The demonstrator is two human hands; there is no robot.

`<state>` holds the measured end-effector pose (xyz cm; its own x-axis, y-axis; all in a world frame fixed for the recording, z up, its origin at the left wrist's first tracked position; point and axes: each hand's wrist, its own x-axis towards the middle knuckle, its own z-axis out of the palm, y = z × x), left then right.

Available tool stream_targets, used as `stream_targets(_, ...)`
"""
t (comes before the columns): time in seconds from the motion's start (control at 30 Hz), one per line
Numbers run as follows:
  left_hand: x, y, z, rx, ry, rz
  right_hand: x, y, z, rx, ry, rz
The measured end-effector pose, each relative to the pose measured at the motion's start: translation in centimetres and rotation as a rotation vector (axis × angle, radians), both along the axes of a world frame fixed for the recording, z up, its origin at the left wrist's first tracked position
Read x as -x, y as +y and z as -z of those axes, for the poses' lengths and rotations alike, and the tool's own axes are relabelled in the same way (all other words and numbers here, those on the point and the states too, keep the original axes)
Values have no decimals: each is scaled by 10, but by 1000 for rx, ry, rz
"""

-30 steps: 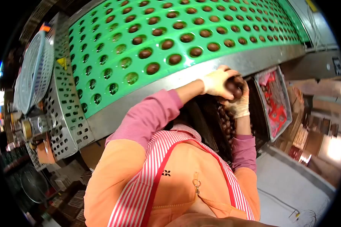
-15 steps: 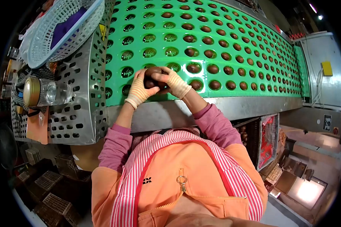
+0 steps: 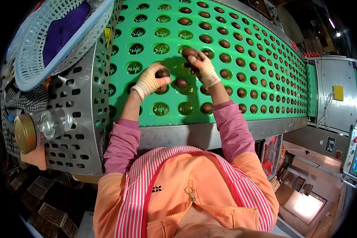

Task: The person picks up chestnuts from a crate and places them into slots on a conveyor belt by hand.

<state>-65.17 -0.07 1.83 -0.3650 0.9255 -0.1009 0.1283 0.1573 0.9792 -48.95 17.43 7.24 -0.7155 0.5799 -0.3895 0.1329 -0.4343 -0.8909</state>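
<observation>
A green sheet [image 3: 125,115] with rows of round wells lies in front of me. Dark brown egg-shaped pieces fill the wells on the right, while most wells at the left hold none. My left hand [image 3: 150,81], in a striped fingerless glove, grips one brown egg-shaped piece [image 3: 163,73] low over the sheet. My right hand [image 3: 204,68], gloved alike, has its fingers round another brown egg-shaped piece [image 3: 189,52]; a second dark piece shows partly under its fingers. Between the hands lies a loose brown egg-shaped piece [image 3: 181,83]. Another sits just below my left hand, partly hidden.
At the left, a light blue plastic basket [image 3: 26,73] holds a purple cloth [image 3: 63,31]. A lidded glass jar [image 3: 47,125] lies on a perforated metal panel [image 3: 77,135]. A metal rail [image 3: 166,135] edges the sheet. A grey machine housing [image 3: 337,79] stands at the far right.
My hands, held together over several brown pieces before, have moved apart and farther over the sheet, the right one more so. Brown pieces now lie between and below them. The view has shifted.
</observation>
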Motion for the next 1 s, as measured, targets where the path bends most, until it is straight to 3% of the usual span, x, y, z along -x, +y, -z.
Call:
stream_targets(0.07,18,17,-19,54,-1,-10,13,18,6,50,78,26)
stream_targets(0.1,22,28,-21,54,39,-132,20,27,7,88,96,24)
stream_targets(0.17,42,57,-4,-6,52,-207,25,40,21,15,-27,14)
stream_targets(0.27,56,76,1,262,673,-59,22,38,18,-139,-176,-20)
stream_targets(0.37,51,73,-8,280,750,-104,-6,28,30,-490,-279,-13)
stream_targets(0.4,49,71,-6,220,692,-179,-14,15,16,-568,-288,-60)
stream_targets(0.43,48,69,5,-9,794,-324,-23,7,17,-768,-418,-167)
stream_targets(0.5,40,62,12,-8,-60,-378,-28,-14,16,-927,-598,-280)
stream_targets(0.53,31,55,-1,-76,-380,-442,-28,-22,19,-1090,-579,-204)
stream_targets(0.57,18,47,-16,-141,-568,-502,-30,-26,17,-1138,-605,-191)
stream_targets(0.63,7,25,-16,-212,-660,-471,-27,-36,1,-1233,-650,-165)
stream_targets(0.7,-8,0,-10,-193,-368,-404,-31,-59,-20,-1470,-650,-315)
stream_targets(0.77,-29,-23,-10,-178,312,-353,-36,-87,-33,-1456,-915,-721)
stream_targets(0.83,-41,-44,-10,-307,878,-38,-49,-114,-28,-1419,-956,-951)
stream_targets(0.9,-61,-67,-9,59,854,231,-67,-128,-11,-1392,-926,-1005)
stream_targets(0.93,-67,-73,-19,218,834,364,-73,-130,-12,-1341,-833,-912)
stream_targets(1.0,-78,-88,-9,43,846,266,-87,-132,-18,-1225,-647,-728)
